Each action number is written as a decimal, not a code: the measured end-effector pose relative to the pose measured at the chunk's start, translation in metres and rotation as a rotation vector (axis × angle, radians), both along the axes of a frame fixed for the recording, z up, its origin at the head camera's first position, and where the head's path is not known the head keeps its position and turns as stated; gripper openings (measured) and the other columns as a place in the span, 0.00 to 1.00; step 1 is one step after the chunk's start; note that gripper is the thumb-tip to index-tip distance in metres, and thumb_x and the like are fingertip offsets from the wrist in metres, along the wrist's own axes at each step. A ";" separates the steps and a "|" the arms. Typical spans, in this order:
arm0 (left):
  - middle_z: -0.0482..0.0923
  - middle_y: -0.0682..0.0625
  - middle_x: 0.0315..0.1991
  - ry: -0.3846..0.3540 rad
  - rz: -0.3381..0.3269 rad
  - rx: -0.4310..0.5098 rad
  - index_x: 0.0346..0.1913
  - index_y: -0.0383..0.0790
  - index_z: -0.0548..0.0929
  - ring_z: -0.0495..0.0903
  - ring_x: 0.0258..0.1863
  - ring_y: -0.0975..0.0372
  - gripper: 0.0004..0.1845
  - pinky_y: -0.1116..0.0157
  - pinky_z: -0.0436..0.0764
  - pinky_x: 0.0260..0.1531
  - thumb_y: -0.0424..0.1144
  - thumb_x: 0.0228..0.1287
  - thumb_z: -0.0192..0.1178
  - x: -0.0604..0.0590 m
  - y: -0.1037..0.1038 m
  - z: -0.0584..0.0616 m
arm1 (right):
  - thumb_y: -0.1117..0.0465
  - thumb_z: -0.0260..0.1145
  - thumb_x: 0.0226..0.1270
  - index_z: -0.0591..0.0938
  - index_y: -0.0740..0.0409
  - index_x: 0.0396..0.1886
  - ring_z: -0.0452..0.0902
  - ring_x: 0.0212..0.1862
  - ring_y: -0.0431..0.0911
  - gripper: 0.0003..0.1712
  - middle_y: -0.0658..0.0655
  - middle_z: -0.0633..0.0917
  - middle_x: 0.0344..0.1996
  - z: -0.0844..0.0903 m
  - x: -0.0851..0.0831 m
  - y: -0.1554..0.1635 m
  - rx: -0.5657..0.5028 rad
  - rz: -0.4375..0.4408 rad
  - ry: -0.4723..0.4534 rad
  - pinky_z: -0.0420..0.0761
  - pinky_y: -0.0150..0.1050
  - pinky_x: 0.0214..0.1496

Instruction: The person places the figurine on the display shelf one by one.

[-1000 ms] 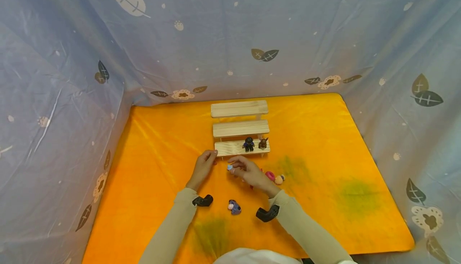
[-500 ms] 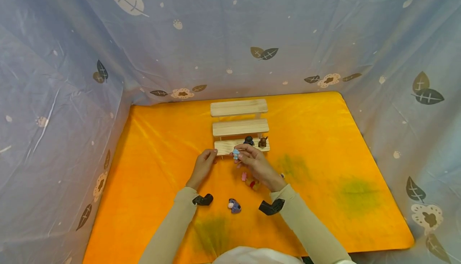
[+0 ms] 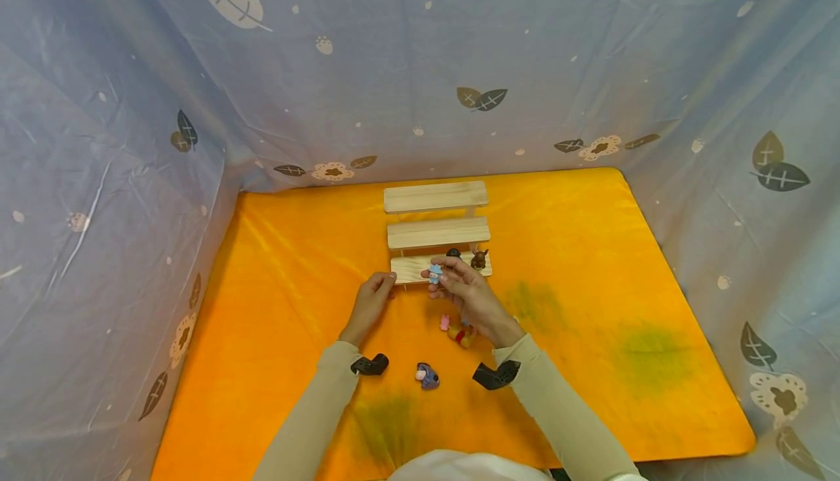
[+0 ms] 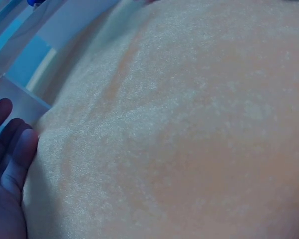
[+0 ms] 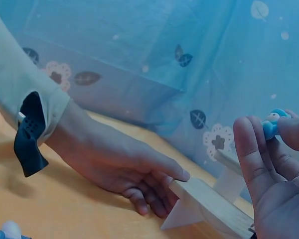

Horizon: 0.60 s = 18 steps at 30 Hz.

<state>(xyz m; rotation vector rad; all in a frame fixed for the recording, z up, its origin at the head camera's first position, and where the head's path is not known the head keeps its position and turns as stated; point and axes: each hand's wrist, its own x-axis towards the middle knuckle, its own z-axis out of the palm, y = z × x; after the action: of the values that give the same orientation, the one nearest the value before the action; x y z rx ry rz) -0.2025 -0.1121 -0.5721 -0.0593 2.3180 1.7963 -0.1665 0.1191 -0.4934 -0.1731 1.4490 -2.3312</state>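
My right hand (image 3: 477,300) pinches a small figurine with a light-blue hat (image 3: 435,274) between thumb and fingers, in front of the lowest step of a three-tier wooden display stand (image 3: 438,232). In the right wrist view the blue figurine (image 5: 271,127) is held upright near the fingertips. My left hand (image 3: 371,304) is at the left end of the lowest step. Its thumb lies on the plank (image 5: 209,196), with the fingers curled below. On that step stand a brown eared figurine (image 3: 480,259) and a black-topped figurine (image 3: 453,253), partly hidden by my right hand.
On the orange cloth (image 3: 590,284) lie a purple-blue donkey figurine (image 3: 429,377), a yellow bear figurine in red (image 3: 463,337) and a small pink figurine (image 3: 445,322). Leaf-printed curtains (image 3: 420,65) enclose the table at the back and sides.
My right hand has raised the blue figurine from the cloth side toward the lowest step and turned it to face me. The left hand has stayed at the stand's end.
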 end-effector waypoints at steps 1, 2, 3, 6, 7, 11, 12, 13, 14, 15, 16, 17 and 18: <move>0.81 0.35 0.50 0.002 0.005 0.005 0.52 0.32 0.82 0.80 0.45 0.45 0.22 0.59 0.79 0.49 0.50 0.79 0.53 0.000 0.000 -0.001 | 0.62 0.55 0.81 0.60 0.71 0.73 0.82 0.46 0.41 0.29 0.52 0.84 0.53 0.000 0.000 0.000 -0.006 -0.001 0.004 0.83 0.33 0.52; 0.81 0.36 0.50 0.006 0.009 0.009 0.52 0.33 0.82 0.80 0.44 0.46 0.22 0.61 0.78 0.49 0.51 0.79 0.53 0.001 0.000 -0.002 | 0.62 0.55 0.81 0.61 0.71 0.72 0.82 0.46 0.41 0.28 0.52 0.84 0.54 0.000 0.000 0.000 -0.015 -0.003 0.003 0.84 0.33 0.52; 0.81 0.36 0.49 0.010 0.011 0.010 0.51 0.34 0.83 0.80 0.43 0.48 0.22 0.62 0.78 0.48 0.52 0.78 0.53 0.001 0.000 -0.002 | 0.62 0.55 0.81 0.63 0.69 0.71 0.82 0.46 0.41 0.26 0.52 0.83 0.54 0.000 -0.001 0.000 -0.023 -0.006 0.005 0.83 0.34 0.52; 0.82 0.39 0.47 0.020 0.014 0.018 0.50 0.36 0.83 0.80 0.40 0.53 0.22 0.65 0.79 0.46 0.53 0.77 0.54 0.001 0.000 -0.003 | 0.63 0.57 0.80 0.68 0.63 0.68 0.82 0.48 0.42 0.22 0.52 0.82 0.56 0.002 0.000 0.001 -0.042 -0.016 0.007 0.83 0.35 0.54; 0.82 0.40 0.47 0.022 0.014 0.020 0.50 0.36 0.83 0.80 0.39 0.55 0.21 0.66 0.79 0.45 0.53 0.77 0.55 0.001 0.000 -0.003 | 0.63 0.58 0.79 0.70 0.61 0.67 0.82 0.48 0.42 0.20 0.52 0.82 0.56 0.002 0.000 0.001 -0.044 -0.019 0.009 0.83 0.35 0.54; 0.82 0.42 0.45 0.030 0.014 0.011 0.48 0.36 0.84 0.79 0.37 0.60 0.20 0.68 0.79 0.42 0.52 0.77 0.55 0.001 0.000 -0.004 | 0.65 0.59 0.78 0.69 0.64 0.65 0.83 0.47 0.43 0.21 0.53 0.82 0.55 0.004 -0.001 0.002 -0.031 -0.028 0.023 0.83 0.36 0.55; 0.82 0.42 0.45 0.030 0.014 0.008 0.48 0.37 0.84 0.79 0.36 0.60 0.20 0.68 0.79 0.42 0.52 0.77 0.55 0.001 0.000 -0.004 | 0.65 0.59 0.78 0.68 0.66 0.65 0.84 0.47 0.43 0.21 0.52 0.83 0.54 0.005 -0.001 0.002 -0.028 -0.028 0.027 0.83 0.36 0.54; 0.82 0.42 0.44 0.030 0.016 0.003 0.48 0.37 0.84 0.79 0.36 0.60 0.20 0.68 0.78 0.42 0.52 0.77 0.55 0.001 0.000 -0.004 | 0.65 0.59 0.78 0.67 0.67 0.66 0.84 0.47 0.43 0.22 0.52 0.83 0.54 0.005 -0.002 0.002 -0.027 -0.027 0.034 0.84 0.35 0.54; 0.82 0.42 0.44 0.032 0.016 0.000 0.48 0.37 0.84 0.79 0.36 0.60 0.20 0.68 0.78 0.42 0.52 0.77 0.55 0.001 0.000 -0.004 | 0.66 0.58 0.78 0.67 0.68 0.66 0.84 0.47 0.42 0.23 0.52 0.84 0.54 0.005 -0.003 0.002 -0.025 -0.027 0.040 0.84 0.35 0.54; 0.82 0.41 0.45 0.032 0.017 0.002 0.48 0.37 0.84 0.79 0.37 0.59 0.20 0.68 0.78 0.42 0.52 0.77 0.55 0.001 0.000 -0.003 | 0.66 0.58 0.79 0.67 0.69 0.66 0.84 0.47 0.42 0.22 0.51 0.84 0.54 0.006 -0.003 0.002 -0.024 -0.024 0.048 0.84 0.35 0.54; 0.82 0.41 0.45 0.031 0.018 0.003 0.48 0.37 0.84 0.79 0.37 0.58 0.21 0.67 0.78 0.43 0.53 0.77 0.55 0.001 0.000 -0.003 | 0.65 0.57 0.79 0.67 0.69 0.66 0.85 0.47 0.41 0.22 0.50 0.84 0.54 0.006 -0.004 0.002 -0.021 -0.022 0.056 0.84 0.35 0.54; 0.82 0.40 0.44 0.031 0.019 0.002 0.48 0.36 0.84 0.79 0.37 0.57 0.21 0.67 0.78 0.43 0.53 0.77 0.55 0.001 0.000 -0.003 | 0.65 0.57 0.79 0.68 0.68 0.65 0.85 0.48 0.41 0.21 0.50 0.85 0.53 0.006 -0.005 0.002 -0.017 -0.022 0.059 0.84 0.34 0.54; 0.82 0.40 0.44 0.028 0.021 0.003 0.48 0.37 0.84 0.79 0.37 0.57 0.21 0.67 0.78 0.43 0.53 0.77 0.55 0.001 0.000 -0.003 | 0.64 0.57 0.79 0.69 0.68 0.65 0.85 0.48 0.41 0.20 0.50 0.85 0.53 0.007 -0.006 0.002 -0.014 -0.023 0.063 0.84 0.35 0.54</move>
<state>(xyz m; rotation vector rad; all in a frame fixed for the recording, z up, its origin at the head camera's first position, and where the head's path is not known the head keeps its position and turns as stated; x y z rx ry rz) -0.2011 -0.1120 -0.5747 -0.0583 2.3423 1.8213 -0.1723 0.1213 -0.4866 -0.2370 1.4715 -2.3748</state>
